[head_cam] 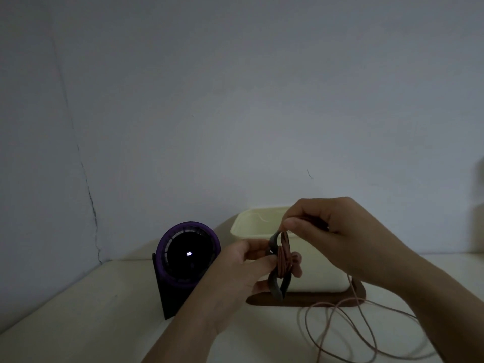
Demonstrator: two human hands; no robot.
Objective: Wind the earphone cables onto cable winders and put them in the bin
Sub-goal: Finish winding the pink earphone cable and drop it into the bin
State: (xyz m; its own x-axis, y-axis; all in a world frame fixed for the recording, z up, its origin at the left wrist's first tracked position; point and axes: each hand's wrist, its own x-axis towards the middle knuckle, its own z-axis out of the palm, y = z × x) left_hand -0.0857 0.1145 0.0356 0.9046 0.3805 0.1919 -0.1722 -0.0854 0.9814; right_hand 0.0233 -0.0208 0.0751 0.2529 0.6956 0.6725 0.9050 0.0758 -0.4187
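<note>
The grey winder (275, 287), partly wrapped in pink cable (283, 258), sits pinched in your left hand (235, 273) before the bin (251, 226) while your right hand (332, 231) pinches the strand, and the loose loops (306, 319) on the table (104, 310) could snag and pull turns off.

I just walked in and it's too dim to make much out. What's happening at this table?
A person is winding a pinkish earphone cable onto a grey winder. The left hand holds the winder, and the right hand pinches the cable at its top. Several turns are on; much cable lies loose on the table. The cream bin stands right behind.
</note>
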